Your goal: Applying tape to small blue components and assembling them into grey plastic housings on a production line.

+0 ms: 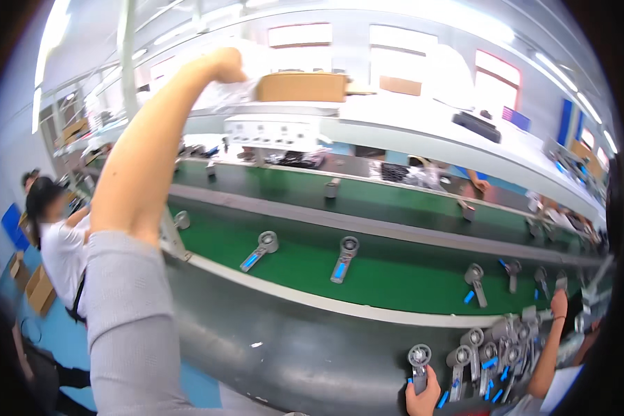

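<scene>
My left arm stretches up to the shelf, where my left hand (227,66) is bent down at a clear plastic bag (234,96). Its fingers are hidden and washed out by glare, so I cannot tell whether they grip anything. Low in front, my right hand (424,396) is closed around the handle of a grey handheld fan (419,356), its round head upward. Just right of it, a cluster of similar grey fans (473,340) with blue strips covers part of the dark bench.
A green conveyor belt (301,267) carries several spaced fans, among them one fan (344,259) near the middle. Overhead, the white shelf (388,114) holds a cardboard box (301,87). A co-worker's hand (559,303) touches a fan at right. Another person (62,243) is at left.
</scene>
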Demonstrator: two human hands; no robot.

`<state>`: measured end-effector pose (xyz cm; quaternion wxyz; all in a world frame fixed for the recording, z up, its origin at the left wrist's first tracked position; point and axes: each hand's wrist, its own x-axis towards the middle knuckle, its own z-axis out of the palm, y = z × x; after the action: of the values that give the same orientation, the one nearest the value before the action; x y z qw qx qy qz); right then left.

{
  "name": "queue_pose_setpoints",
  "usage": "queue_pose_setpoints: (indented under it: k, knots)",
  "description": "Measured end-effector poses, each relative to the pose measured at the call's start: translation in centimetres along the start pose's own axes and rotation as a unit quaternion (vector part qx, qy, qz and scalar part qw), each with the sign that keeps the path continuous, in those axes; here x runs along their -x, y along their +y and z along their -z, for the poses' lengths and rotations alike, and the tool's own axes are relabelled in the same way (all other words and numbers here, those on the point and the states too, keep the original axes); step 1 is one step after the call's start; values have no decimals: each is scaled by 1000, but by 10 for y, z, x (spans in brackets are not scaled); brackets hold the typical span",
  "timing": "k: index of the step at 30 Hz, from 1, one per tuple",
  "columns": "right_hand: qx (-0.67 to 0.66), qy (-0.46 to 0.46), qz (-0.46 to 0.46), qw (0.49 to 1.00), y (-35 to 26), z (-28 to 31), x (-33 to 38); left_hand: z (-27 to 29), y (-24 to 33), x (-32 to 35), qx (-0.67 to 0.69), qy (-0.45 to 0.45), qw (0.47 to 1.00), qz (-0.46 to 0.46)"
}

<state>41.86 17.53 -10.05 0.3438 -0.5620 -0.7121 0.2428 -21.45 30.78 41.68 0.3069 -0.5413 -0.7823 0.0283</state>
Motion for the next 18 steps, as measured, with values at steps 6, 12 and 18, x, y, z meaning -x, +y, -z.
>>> queue_pose_setpoints:
  k: [6, 12, 18]
  knots:
    - [36, -25, 1, 999, -12, 15, -2, 15, 10, -2, 56, 11, 998, -8]
    - [22, -46, -29, 998, 4, 18, -8, 0, 22, -25, 63, 6, 997, -31]
    - [12, -30, -23, 999, 14, 17, -11, -39, -43, -39, 3, 134, 991, -2]
